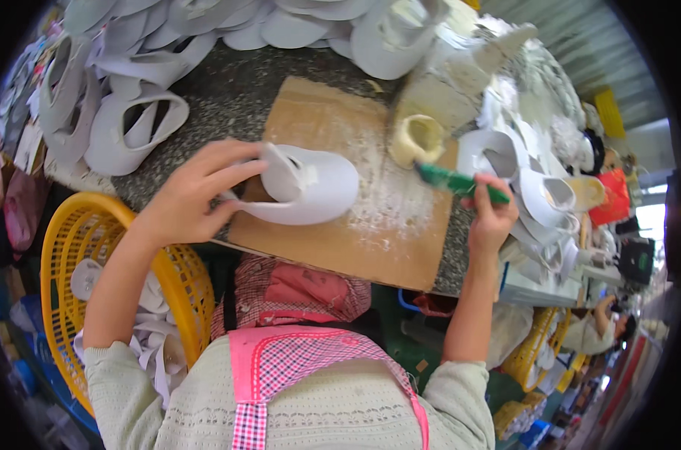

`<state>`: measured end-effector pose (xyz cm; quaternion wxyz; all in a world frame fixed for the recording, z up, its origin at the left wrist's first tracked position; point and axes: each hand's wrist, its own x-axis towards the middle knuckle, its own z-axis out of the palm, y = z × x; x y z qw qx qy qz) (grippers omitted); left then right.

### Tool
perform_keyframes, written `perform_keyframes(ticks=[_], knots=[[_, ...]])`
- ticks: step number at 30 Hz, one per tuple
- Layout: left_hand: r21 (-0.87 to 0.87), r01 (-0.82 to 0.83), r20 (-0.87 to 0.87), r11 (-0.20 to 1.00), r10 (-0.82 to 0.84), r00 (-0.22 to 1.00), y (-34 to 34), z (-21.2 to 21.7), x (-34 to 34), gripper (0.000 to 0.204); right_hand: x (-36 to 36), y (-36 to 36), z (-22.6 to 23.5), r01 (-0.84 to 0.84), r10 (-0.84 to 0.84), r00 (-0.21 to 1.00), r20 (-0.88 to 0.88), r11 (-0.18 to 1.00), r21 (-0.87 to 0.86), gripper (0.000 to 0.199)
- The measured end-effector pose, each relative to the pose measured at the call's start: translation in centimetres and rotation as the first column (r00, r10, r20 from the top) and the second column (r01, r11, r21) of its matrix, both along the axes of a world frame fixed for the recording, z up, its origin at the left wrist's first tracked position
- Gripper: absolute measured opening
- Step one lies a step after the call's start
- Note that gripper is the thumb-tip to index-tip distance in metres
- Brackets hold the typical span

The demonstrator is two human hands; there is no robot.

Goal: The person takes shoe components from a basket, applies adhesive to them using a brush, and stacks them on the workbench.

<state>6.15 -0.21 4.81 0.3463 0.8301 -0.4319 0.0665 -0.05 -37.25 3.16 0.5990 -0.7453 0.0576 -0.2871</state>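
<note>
My left hand [194, 187] is closed on the open end of a white shoe upper [322, 184], with fingertips at its raised strap. The upper lies on a sheet of brown cardboard [310, 112], its rounded toe pointing right. In my right hand [492, 214] is a green-handled brush [457, 180], gripped between thumb and fingers. Its dark tip is beside the rim of a small cream-coloured cup [404, 150], crusted with what looks like dried glue. Whitish smears cover the cardboard between the upper and the brush.
More white uppers [134, 135] stand at the left and are heaped along the back. Others crowd the right edge. A yellow plastic basket [48, 262] holding white pieces is below my left arm. At the far right is another person [592, 334].
</note>
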Motion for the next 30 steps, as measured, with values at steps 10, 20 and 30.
perform_keyframes(ticks=[10, 20, 30], knots=[[0.404, 0.178, 0.050, 0.897, -0.216, 0.975, -2.1, -1.6, 0.5, 0.016, 2.8, 9.2, -1.8, -0.555, 0.537, 0.830, -0.153, 0.824, -0.118, 0.015], [0.361, 0.384, -0.102, 0.850, -0.374, 0.922, -2.5, -1.2, 2.0, 0.019, 1.7, 9.5, -2.2, -0.538, 0.512, 0.841, -0.176, 0.827, -0.163, 0.012], [-0.044, -0.069, -0.629, 0.997, 0.026, 0.777, -1.7, 4.1, 0.7, 0.014, 4.5, 1.2, -0.3, 0.012, 0.012, 0.996, 0.083, 0.959, -0.284, 0.013]])
